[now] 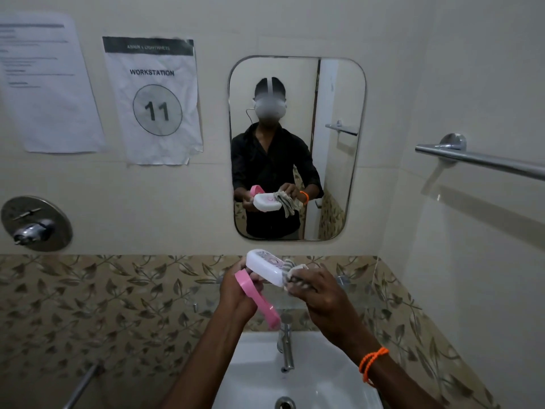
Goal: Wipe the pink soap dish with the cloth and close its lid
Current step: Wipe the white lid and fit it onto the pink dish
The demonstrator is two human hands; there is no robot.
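White sink [253, 376] at bottom centre, only its far part in frame, set against the leaf-patterned tile wall [118, 305]. Chrome tap [285, 343] stands upright on the far rim at the middle, spout pointing down into the basin; round metal drain [285, 403] sits in the basin floor right below it, cut by the bottom edge. Basin surface bare white apart from these two, nothing resting in it; both hands and the soap dish are held up in the air above the tap, not touching the sink.

Tap [285, 346] stands directly below the hands — sides open.
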